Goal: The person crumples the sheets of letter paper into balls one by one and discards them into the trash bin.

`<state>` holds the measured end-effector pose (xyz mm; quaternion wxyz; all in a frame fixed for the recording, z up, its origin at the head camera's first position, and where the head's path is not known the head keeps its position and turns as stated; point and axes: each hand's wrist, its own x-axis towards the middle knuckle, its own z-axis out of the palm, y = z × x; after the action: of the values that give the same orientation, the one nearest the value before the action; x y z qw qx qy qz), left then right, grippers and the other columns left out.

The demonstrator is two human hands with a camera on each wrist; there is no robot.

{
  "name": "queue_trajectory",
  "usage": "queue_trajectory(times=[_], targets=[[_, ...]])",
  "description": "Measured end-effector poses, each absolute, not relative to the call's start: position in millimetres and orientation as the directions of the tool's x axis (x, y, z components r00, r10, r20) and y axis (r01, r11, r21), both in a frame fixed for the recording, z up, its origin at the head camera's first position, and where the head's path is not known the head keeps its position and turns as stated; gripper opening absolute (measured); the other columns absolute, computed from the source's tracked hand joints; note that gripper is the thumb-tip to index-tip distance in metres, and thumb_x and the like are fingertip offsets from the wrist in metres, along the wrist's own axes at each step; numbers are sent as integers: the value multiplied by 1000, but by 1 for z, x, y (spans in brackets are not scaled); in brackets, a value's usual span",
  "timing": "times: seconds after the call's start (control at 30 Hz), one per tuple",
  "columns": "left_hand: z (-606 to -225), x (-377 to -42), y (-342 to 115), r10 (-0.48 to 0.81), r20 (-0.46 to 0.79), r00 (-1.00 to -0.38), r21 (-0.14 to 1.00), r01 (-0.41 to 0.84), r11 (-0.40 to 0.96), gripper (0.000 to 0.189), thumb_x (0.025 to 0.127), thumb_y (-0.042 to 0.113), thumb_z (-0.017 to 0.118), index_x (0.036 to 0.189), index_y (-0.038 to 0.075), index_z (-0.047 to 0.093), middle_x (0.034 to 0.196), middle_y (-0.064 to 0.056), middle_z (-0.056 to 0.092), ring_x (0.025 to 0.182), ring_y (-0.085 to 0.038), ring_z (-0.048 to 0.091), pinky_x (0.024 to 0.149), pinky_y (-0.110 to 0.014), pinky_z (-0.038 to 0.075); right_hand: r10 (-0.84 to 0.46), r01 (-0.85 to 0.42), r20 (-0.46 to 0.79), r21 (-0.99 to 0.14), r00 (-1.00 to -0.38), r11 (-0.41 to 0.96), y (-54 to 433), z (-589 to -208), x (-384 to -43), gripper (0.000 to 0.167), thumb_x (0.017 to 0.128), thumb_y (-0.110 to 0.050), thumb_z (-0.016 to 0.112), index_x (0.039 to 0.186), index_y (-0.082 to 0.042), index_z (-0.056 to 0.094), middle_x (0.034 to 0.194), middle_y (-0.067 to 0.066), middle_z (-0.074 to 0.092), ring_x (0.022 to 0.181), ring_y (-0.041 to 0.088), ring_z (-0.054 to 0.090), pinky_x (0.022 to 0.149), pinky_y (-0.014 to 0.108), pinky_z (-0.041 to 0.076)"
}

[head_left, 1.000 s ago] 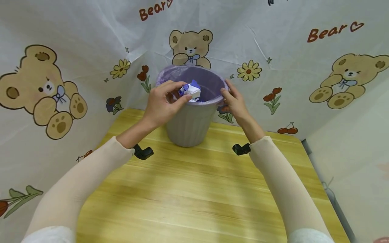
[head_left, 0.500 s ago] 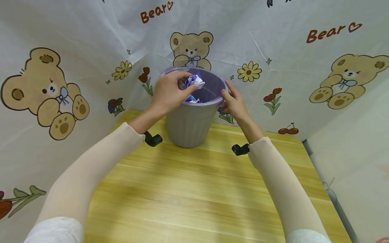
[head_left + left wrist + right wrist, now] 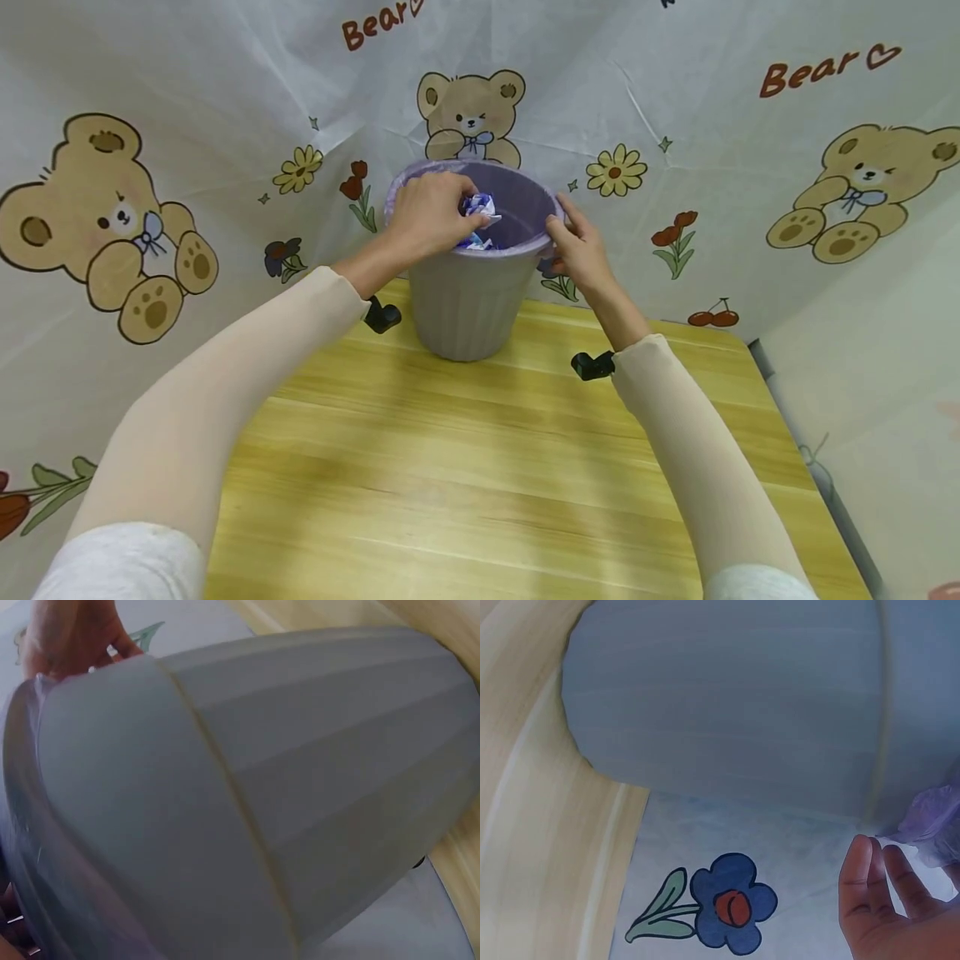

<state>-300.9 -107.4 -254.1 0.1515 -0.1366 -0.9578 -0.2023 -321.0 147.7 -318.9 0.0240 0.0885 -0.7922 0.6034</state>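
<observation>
A grey ribbed trash can (image 3: 468, 308) stands upright at the back of the table, its mouth lined with a purple plastic bag (image 3: 525, 212). Over the opening, my left hand (image 3: 435, 212) pinches a crumpled blue-and-white wrapper (image 3: 483, 208) between thumb and fingers. Just below it, more blue-and-white crumpled pieces (image 3: 476, 242) show inside the bag. My right hand (image 3: 583, 250) holds the can's rim at the right, thumb on top and fingers outside. The right wrist view shows its fingers (image 3: 859, 877) beside the bag's purple edge (image 3: 930, 814). The can hides most of my left hand in the left wrist view.
The yellow wood-grain table (image 3: 480, 467) reaches from the can toward me. A white cloth (image 3: 585, 100) printed with bears and flowers hangs close behind and at both sides. Black wrist cameras (image 3: 382, 317) stick out from both sleeves.
My left hand has moved right and farther over the can's mouth, carrying the crumpled wrapper, so the pieces below it show better. The right hand stays on the rim.
</observation>
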Motion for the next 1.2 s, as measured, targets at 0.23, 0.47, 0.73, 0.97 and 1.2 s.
queue_trajectory(times=[0.23, 0.47, 0.73, 0.97, 1.2], targets=[[-251, -306, -114, 182, 336, -924, 371, 308, 876, 50, 97, 46, 79, 136, 17, 74, 106, -1, 77, 99, -23, 69, 92, -45, 56, -116, -171, 146, -953, -983, 252, 145, -320, -322, 68, 107, -41, 55, 170, -30, 33, 110, -8, 59, 75, 8, 62, 63, 24, 57], [-256, -302, -121, 186, 334, -924, 387, 314, 867, 49, 98, 45, 78, 138, 17, 72, 105, 1, 78, 99, -20, 71, 96, -44, 57, -109, -170, 147, -954, -983, 247, 145, -323, -322, 67, 106, -41, 56, 170, -31, 35, 110, -7, 61, 75, 9, 64, 64, 26, 59], [-265, -294, -125, 143, 422, -895, 460, 348, 817, 44, 98, 40, 79, 136, 19, 74, 108, 0, 78, 96, -19, 69, 88, -40, 56, -83, -211, 194, -904, -978, 372, 152, -323, -321, 66, 106, -53, 56, 167, -33, 41, 132, 8, 64, 86, 15, 66, 69, 21, 59], [-270, -281, -130, 88, 510, -856, 556, 406, 725, 45, 95, 42, 83, 133, 19, 75, 105, -2, 76, 87, -16, 67, 78, -33, 54, -108, -269, 246, -873, -963, 406, 165, -323, -318, 65, 106, -55, 60, 164, -28, 47, 149, 16, 59, 89, 9, 69, 70, 16, 60], [-280, -258, -140, 38, 563, -826, 655, 474, 589, 46, 92, 39, 87, 129, 15, 77, 104, -7, 77, 78, -17, 65, 71, -27, 52, -136, -365, 342, -805, -930, 467, 178, -322, -307, 54, 107, -48, 63, 154, -23, 59, 144, 11, 62, 94, 2, 70, 78, 19, 60]])
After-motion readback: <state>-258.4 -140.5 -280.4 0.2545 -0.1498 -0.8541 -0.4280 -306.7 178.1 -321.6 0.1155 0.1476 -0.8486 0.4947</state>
